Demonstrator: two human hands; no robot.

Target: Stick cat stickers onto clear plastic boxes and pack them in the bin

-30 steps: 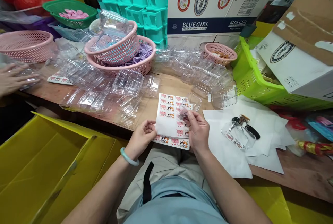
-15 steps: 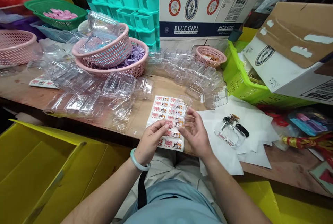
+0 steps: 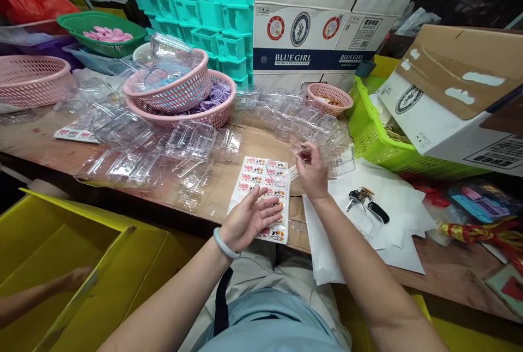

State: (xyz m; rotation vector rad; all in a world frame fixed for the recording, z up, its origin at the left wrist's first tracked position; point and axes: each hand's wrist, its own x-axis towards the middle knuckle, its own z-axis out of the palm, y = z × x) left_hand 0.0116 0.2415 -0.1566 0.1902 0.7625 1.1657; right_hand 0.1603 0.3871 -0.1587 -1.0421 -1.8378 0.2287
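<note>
My left hand (image 3: 253, 216), with a pale green bangle on the wrist, is open, palm up and fingers spread over the sticker sheet (image 3: 257, 177) printed with cats and pink lettering. A clear plastic case (image 3: 280, 173) overlaps the sheet's upper right part. Just right of that case my right hand (image 3: 312, 172) is raised, its fingers curled together and partly blurred; what they hold, if anything, I cannot make out. Many more clear cases (image 3: 286, 104) lie in a row beyond it. White paper sheets (image 3: 396, 246) lie beside my right forearm.
Dark key fobs (image 3: 378, 212) and another clear case lie on the papers. Pink baskets (image 3: 175, 88) and clear cases (image 3: 190, 139) stand left; a green crate (image 3: 371, 128) stands right. Another person's forearm (image 3: 44, 292) shows by the yellow box (image 3: 143, 265) at lower left.
My left hand has opened from a pinch and turned palm up. My right hand has moved up and away from the sheet, its fingers curling in. Another person's forearm has appeared at lower left.
</note>
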